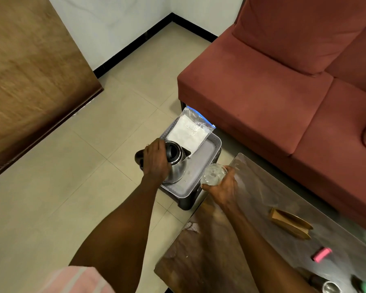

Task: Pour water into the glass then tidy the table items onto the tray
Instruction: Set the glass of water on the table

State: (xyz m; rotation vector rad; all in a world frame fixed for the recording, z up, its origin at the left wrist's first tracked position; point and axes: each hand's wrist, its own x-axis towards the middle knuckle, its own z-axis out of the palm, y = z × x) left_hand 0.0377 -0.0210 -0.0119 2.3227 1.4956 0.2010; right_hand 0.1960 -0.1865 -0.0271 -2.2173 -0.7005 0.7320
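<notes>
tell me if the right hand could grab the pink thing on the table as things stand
Probably not yet. The right hand is closed around the glass, so it is occupied. The pink thing lies uncovered on the table, so the way there looks free.

Kettle [176, 169]: polished steel body, matt black plastic lid. Glass [212, 173]: clear. Tray [201, 166]: matt grey plastic. Bag [190, 132]: glossy clear plastic. Worktop [251, 195]: glossy, reflective. Sofa [262, 81]: matt red cloth.

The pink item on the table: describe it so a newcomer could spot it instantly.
Start at the glass-topped table beside the red sofa. Beyond the wooden tongs-like piece, toward the near right end, lies a small pink cylinder. It is the only bright pink object there.
</notes>
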